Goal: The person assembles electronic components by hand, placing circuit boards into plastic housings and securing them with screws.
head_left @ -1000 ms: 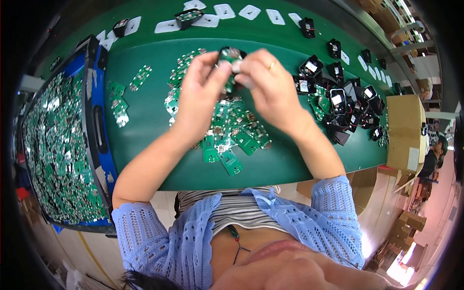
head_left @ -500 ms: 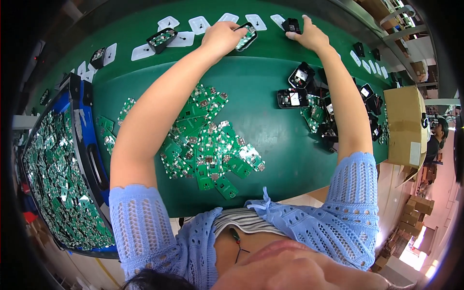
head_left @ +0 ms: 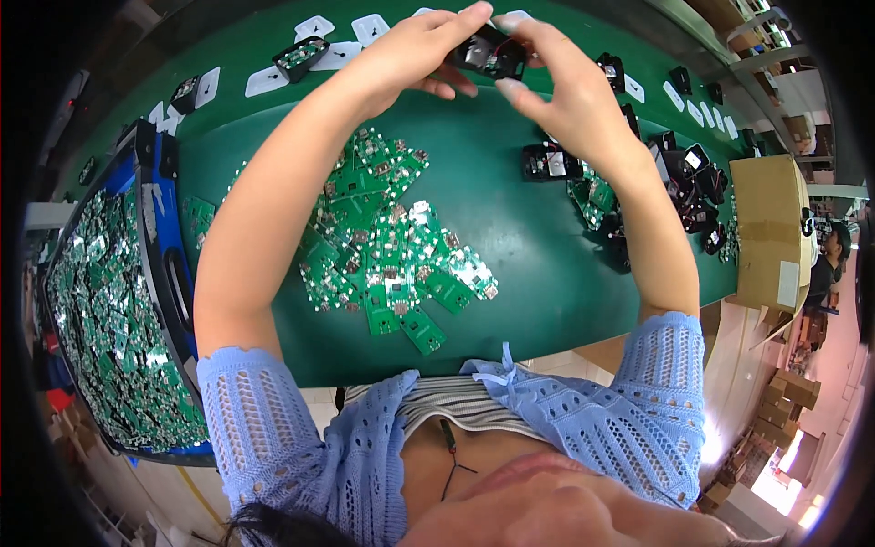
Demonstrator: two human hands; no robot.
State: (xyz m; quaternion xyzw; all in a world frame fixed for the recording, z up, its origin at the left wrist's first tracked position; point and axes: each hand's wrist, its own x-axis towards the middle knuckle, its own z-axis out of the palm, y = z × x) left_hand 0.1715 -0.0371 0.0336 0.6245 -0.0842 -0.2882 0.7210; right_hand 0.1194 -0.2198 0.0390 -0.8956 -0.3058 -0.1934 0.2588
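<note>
Between my two hands, above the far part of the green table, is a black plastic housing (head_left: 490, 56) with its open side showing. My left hand (head_left: 415, 53) holds its left side, thumb along the top and fingers curled underneath. My right hand (head_left: 572, 89) grips the right side between thumb and fingers. Partly behind my right wrist lies another black housing (head_left: 551, 162) with a white part inside. A loose heap of green circuit boards (head_left: 392, 251) lies nearer to me on the table.
A blue crate (head_left: 169, 237) full of circuit boards stands at the left. On the far green strip are white plates (head_left: 369, 29) and a black housing with a board (head_left: 301, 56). More black housings (head_left: 693, 178) pile up at the right, beside a cardboard box (head_left: 766, 228).
My hands have come together around one black housing; before, they were apart, each at a separate housing. My right hand has moved left and nearer.
</note>
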